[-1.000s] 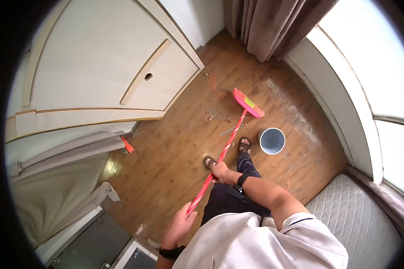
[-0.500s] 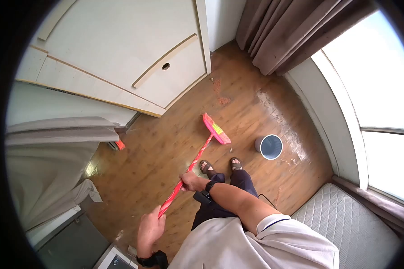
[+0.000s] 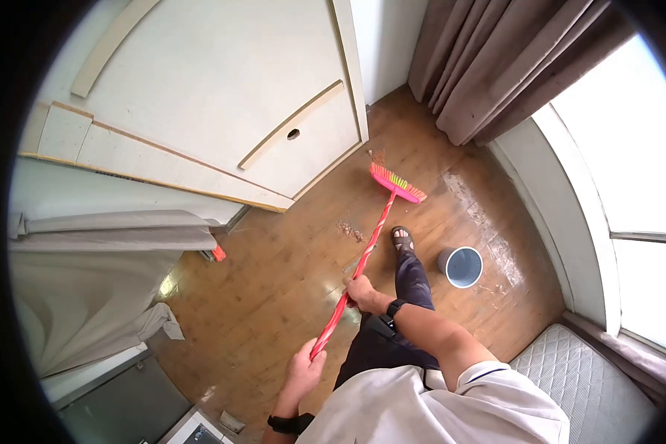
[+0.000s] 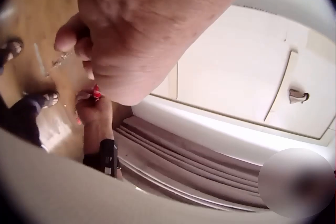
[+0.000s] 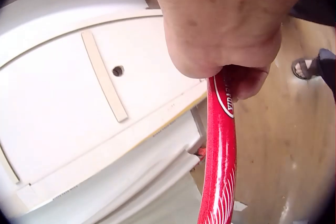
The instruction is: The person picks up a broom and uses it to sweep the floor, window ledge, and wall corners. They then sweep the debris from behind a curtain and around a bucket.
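Both hands hold a broom with a red-and-white striped handle (image 3: 364,257) and a pink head (image 3: 397,184) bearing orange and yellow bristles. My left hand (image 3: 302,371) grips the handle near its top end, at the lower left of the head view. Further down, my right hand (image 3: 362,293) wraps around the same handle, which runs out red and glossy below the fist in the right wrist view. The bristles lie on the wooden floor beside reddish debris (image 3: 378,157). Another small heap of debris (image 3: 351,231) lies left of the handle.
A grey bucket (image 3: 464,267) stands right of the sandaled foot (image 3: 402,237). The white cabinet (image 3: 222,81) borders the floor at upper left, brown curtains (image 3: 481,66) at upper right. A quilted mattress (image 3: 581,374) is at lower right. Orange bristles (image 3: 219,253) show by a grey cloth (image 3: 118,237).
The broom head first came back toward the feet, then swung out and right toward the far debris. Both hands keep their grip. The feet stood side by side half a second ago; now one shows.
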Tool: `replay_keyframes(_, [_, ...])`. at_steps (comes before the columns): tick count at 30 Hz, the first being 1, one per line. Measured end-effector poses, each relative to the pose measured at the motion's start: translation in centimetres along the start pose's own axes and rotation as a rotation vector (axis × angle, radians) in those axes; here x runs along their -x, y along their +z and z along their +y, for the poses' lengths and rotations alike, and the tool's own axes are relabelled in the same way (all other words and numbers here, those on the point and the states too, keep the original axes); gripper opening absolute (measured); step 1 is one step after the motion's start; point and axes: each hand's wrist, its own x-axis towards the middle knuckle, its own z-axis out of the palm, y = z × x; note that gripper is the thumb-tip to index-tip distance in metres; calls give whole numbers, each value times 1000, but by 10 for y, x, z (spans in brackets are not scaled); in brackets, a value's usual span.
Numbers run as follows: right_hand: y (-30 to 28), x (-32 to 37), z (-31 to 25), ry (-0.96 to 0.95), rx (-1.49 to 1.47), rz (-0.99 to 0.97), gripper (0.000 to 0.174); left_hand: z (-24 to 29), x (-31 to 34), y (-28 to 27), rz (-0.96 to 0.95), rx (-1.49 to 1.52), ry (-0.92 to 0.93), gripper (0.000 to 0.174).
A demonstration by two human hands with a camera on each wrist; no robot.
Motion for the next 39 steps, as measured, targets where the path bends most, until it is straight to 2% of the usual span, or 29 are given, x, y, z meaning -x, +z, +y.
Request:
replay_keyframes(2, [-27, -26, -29, -127, 12, 14, 34, 26, -38, 18, 49, 23, 81, 39])
replay_keyframes(5, [-61, -56, -85, -254, -29, 85, 36, 80, -98, 40, 12, 103, 38, 37])
replay_keyframes(6, [-73, -67, -103, -230, -18, 109, 35, 96, -118, 49, 8, 87, 34, 37])
replay_keyframes(8, [-97, -78, -145, -326, -33, 107, 35, 125, -155, 66, 9, 235, 31, 36])
replay_keyframes(11, [-127, -93, -203, -344, -6, 111, 34, 167, -204, 85, 35, 281, -2, 35])
replay_keyframes(14, [-142, -120, -235, -356, -41, 80, 33, 203, -239, 95, 44, 263, -48, 32])
replay_keyframes(15, [-149, -124, -244, -337, 85, 63, 31, 217, -243, 95, -30, 309, -95, 26])
replay_keyframes(16, [-151, -142, -237, -331, 85, 58, 31, 227, -242, 95, -29, 307, -103, 26])
replay_keyframes(18, [-149, -184, -208, -187, 97, 64, 29, 238, -238, 95, -103, 335, -163, 22])
replay_keyframes(19, [-151, -176, -205, -188, 94, 66, 29, 237, -233, 94, -105, 332, -161, 22])
replay_keyframes(22, [-145, -123, -167, -157, 350, -97, 27, 205, -187, 85, -202, 461, -215, 22])
replay_keyframes(23, [-140, -115, -144, -235, 380, -96, 24, 193, -171, 83, -202, 456, -220, 24])
replay_keyframes(25, [-134, -83, -136, -164, 218, -113, 26, 199, -144, 66, -192, 388, -237, 29])
replay_keyframes(26, [-132, -55, -150, -19, 29, -129, 28, 196, -138, 62, -191, 391, -235, 29])
replay_keyframes(27, [-131, -52, -155, -21, 32, -127, 28, 193, -134, 58, -182, 370, -200, 31])
replay_keyframes(30, [-134, -55, -170, -72, 120, -33, 30, 196, -149, 61, -161, 357, -171, 34])
replay_keyframes(32, [-150, -78, -198, -173, 205, 15, 33, 197, -177, 74, -151, 363, -176, 34])
replay_keyframes(33, [-157, -102, -204, -276, 292, 128, 31, 197, -198, 88, -116, 380, -89, 33])
replay_keyframes(34, [-164, -128, -209, -377, 380, 244, 29, 204, -218, 98, -83, 399, -3, 32])
replay_keyframes(36, [-187, -159, -242, -448, 275, 304, 29, 255, -257, 100, -154, 423, -69, 31])
replay_keyframes(38, [-220, -154, -299, -351, 123, 180, 28, 269, -304, 115, -98, 218, 105, 32])
replay_keyframes(39, [-233, -150, -322, -348, 84, 220, 28, 283, -324, 117, -104, 180, 139, 33])
